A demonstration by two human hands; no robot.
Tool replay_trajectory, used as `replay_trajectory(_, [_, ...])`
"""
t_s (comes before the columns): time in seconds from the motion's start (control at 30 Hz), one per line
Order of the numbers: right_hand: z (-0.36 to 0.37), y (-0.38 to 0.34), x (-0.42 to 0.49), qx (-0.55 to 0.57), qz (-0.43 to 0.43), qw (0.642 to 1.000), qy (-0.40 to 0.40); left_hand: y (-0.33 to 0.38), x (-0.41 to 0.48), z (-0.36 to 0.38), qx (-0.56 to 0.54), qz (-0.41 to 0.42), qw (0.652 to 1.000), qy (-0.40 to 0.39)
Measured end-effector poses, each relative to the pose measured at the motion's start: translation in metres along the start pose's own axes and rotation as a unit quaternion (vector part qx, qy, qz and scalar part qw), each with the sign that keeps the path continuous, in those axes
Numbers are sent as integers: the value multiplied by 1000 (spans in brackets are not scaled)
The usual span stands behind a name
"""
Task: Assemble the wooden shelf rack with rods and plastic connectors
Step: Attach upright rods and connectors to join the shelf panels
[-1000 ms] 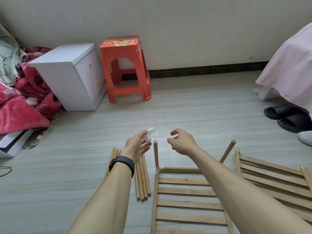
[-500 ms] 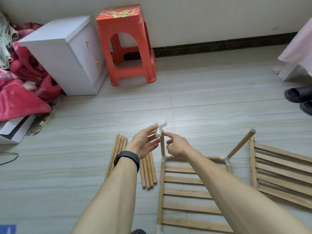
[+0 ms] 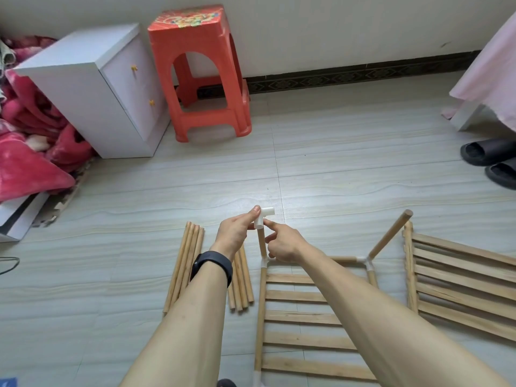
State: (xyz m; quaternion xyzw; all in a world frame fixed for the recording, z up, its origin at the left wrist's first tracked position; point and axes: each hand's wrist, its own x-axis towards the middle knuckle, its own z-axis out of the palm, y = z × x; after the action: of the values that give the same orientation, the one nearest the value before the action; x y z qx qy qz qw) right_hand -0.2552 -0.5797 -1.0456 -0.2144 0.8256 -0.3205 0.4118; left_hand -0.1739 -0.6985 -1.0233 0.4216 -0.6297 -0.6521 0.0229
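Fingers and thumb of the left hand [image 3: 234,233] pinch a white plastic connector [image 3: 265,216] from its left side, the thumb tip lying on top of it. The connector sits at the upper end of an upright rod [image 3: 261,243], with one short arm pointing right. On the other side, the right hand [image 3: 284,243] touches the connector's lower part with its outstretched index fingertip. Its remaining fingers are curled close beside the upright rod, and I cannot tell whether they grip it. That rod rises from a white corner joint at the far left corner of a slatted shelf panel [image 3: 304,317] lying flat on the floor [image 3: 363,169]. At the panel's far right corner, a second rod [image 3: 391,236] leans up and to the right out of another white joint [image 3: 366,261]. A second slatted panel [image 3: 460,277] lies just right of that. Loose rods [image 3: 183,263] lie side by side on the floor under the left forearm, which wears a black wristband [image 3: 212,265]. Against the far wall stand a red plastic stool [image 3: 201,71] and, just left of it, a white cabinet [image 3: 92,88], with red bedding [image 3: 28,152] heaped at its left. Black slippers [image 3: 491,155] sit at the right edge.
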Motion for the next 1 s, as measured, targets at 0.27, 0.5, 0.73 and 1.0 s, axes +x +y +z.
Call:
replay_trajectory(0.27, [1, 1, 1, -3, 5, 1000, -1, -4, 8, 0, 12, 17, 1000, 8])
replay_trajectory(0.5, [3, 2, 1, -30, 3, 1000, 2, 2, 7, -3, 35, 40, 999, -9])
replay_trajectory(0.73, [17, 5, -3, -180, 28, 983, -35, 10, 2, -20, 182, 14, 980, -77])
replay_trajectory(1.0, [74, 31, -9, -444, 5, 885, -139, -76, 3, -130, 523, -44, 851, -5])
